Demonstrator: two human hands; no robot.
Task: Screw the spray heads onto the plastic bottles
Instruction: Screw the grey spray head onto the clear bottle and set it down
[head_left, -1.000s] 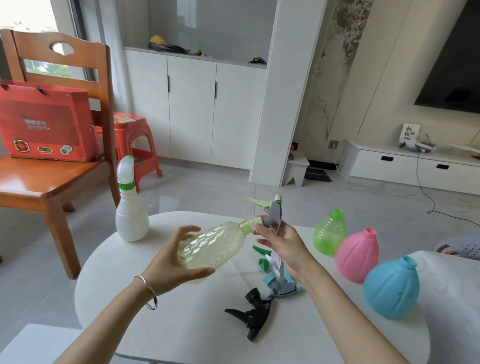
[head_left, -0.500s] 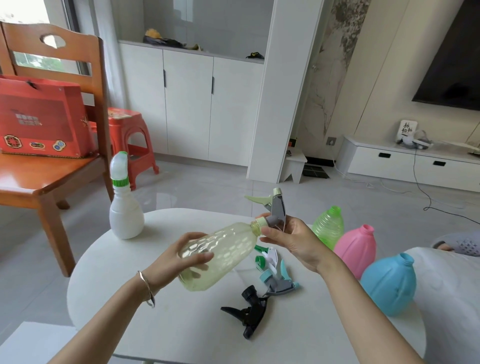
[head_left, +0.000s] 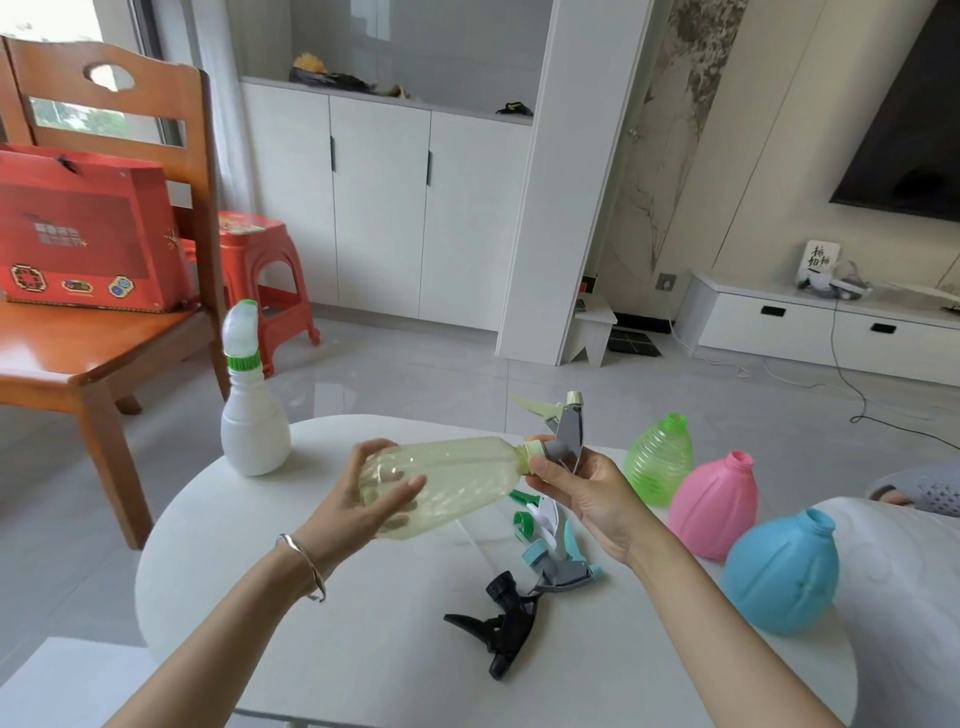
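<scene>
My left hand grips the base of a pale yellow translucent bottle, held on its side above the white table. My right hand pinches the collar of a grey spray head with a pale green trigger, which sits on the bottle's neck. A black spray head, a grey and teal one and a white and green one lie loose on the table. Open green, pink and blue bottles stand at the right. A white bottle with its head fitted stands at the left.
A wooden chair carrying a red box stands left of the table, with a red plastic stool behind it. A white cushioned edge borders the table on the right.
The yellow bottle has tipped from neck-up to nearly level. The spray head, a little off the neck a second ago, now sits on it. My left hand has shifted its hold on the bottle's base.
</scene>
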